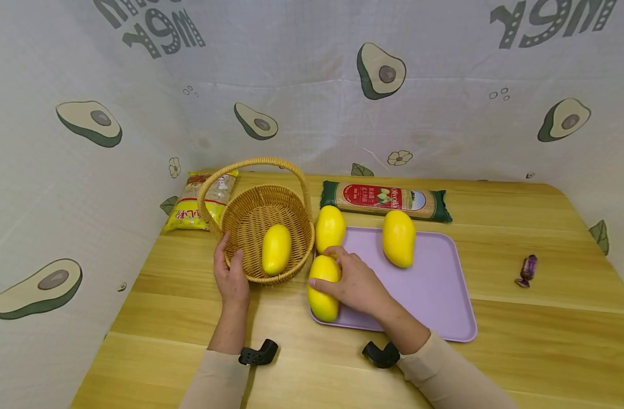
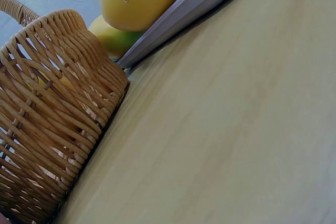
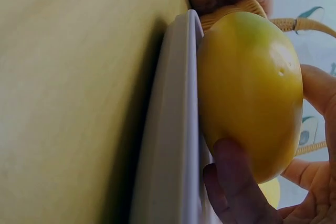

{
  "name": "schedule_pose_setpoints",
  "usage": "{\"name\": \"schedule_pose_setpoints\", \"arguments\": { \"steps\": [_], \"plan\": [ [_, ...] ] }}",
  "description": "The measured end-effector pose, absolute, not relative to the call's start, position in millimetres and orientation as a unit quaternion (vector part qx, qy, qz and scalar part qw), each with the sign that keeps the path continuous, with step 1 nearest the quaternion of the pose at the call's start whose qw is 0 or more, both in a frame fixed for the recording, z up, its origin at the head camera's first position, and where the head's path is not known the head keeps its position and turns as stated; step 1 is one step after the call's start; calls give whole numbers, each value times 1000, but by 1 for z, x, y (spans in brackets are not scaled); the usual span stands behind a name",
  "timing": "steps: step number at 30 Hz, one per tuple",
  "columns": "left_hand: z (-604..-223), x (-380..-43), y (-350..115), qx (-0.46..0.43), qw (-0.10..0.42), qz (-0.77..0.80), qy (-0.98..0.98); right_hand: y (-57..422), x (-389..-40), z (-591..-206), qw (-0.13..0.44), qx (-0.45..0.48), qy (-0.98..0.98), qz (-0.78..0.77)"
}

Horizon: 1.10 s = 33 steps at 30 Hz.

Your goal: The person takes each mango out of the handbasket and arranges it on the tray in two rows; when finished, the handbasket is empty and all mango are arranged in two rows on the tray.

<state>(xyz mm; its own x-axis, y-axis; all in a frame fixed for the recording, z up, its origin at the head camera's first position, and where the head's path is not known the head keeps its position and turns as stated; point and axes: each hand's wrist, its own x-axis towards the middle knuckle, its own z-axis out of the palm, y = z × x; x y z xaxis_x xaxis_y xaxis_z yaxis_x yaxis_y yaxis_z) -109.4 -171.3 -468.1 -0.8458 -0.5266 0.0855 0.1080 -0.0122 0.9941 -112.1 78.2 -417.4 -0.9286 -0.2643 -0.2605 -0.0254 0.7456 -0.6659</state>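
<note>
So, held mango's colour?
Mango: yellow, greenish at one end; clearest in the right wrist view.

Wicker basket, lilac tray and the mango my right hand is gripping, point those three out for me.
Wicker basket (image 2: 50, 114): left wrist view, on its woven outer wall.
Lilac tray (image 1: 427, 289): head view, on its bare flat surface.
Gripped mango (image 3: 251, 90): right wrist view, mid-body.

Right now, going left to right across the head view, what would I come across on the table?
Yellow bag, wicker basket, mango gripped by the right hand, rightmost mango, wrapped candy.
</note>
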Motion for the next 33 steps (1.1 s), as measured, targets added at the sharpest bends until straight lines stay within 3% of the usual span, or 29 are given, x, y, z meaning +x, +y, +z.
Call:
{"name": "schedule_pose_setpoints", "arguments": {
  "steps": [33],
  "plan": [
    [-467, -108, -171, 161, 231, -691, -665, 80, -108, -415, 155, -101, 942, -281]
  ]
}}
